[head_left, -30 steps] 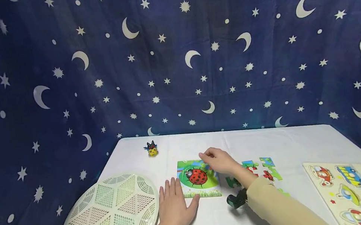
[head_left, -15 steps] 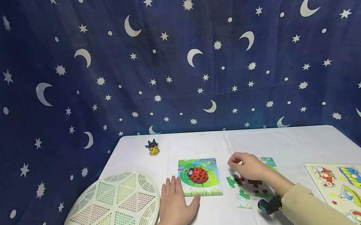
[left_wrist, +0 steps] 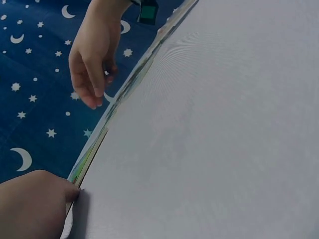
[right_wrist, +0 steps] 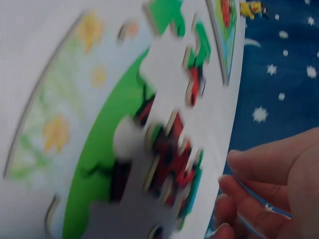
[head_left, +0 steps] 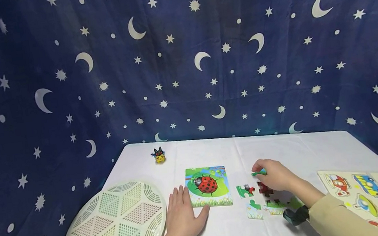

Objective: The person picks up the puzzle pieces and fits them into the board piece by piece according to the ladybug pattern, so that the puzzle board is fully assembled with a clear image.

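Observation:
A square picture panel showing a red ladybug on green lies mid-table. My left hand lies flat at its lower left, fingers straight; in the left wrist view the thumb side of this hand meets the panel's edge. To the right, my right hand has curled fingers, with a green puzzle piece pinched at the fingertips. Under and before it lie several loose puzzle pieces in red, green and white. The right wrist view shows that hand's fingers beyond blurred loose pieces.
A round white patterned plastic tray stands left of my left hand. At the back left sits a small yellow, black and blue toy figure. A wooden vehicle puzzle board lies far right. Behind the table hangs a dark blue star curtain.
My right hand has left the ladybug panel's top right corner and moved right, over the loose pieces, where a green piece now shows at its fingertips. The left hand has stayed put.

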